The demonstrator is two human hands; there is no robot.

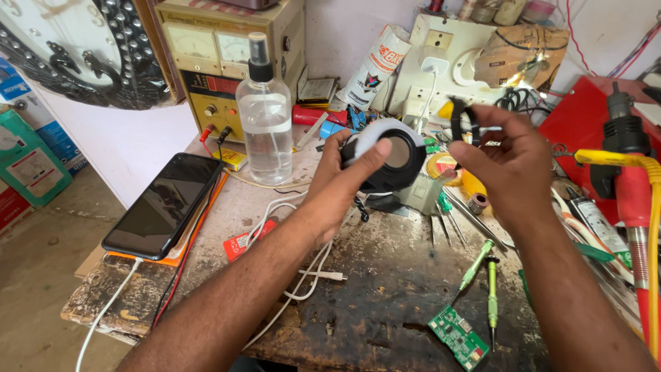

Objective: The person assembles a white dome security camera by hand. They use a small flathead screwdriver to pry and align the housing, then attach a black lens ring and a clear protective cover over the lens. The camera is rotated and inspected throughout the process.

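Observation:
My left hand point(342, 173) grips a round black and white device point(394, 155) with a grey disc on its face, held above the worn workbench point(385, 289). My right hand point(506, 162) is raised beside it, pinching a thin black curved ring point(458, 120) between thumb and fingers. The two hands are a short gap apart. Below them lie a green circuit board point(459, 336) and two green screwdrivers point(484, 275).
A clear spray bottle point(265, 114) stands at the back left, with a yellow power supply point(213, 62) behind it. A black phone point(165, 203) lies on the left edge. White cables point(303, 275) cross the middle. A red hot-air tool with yellow cable point(630, 186) is at right.

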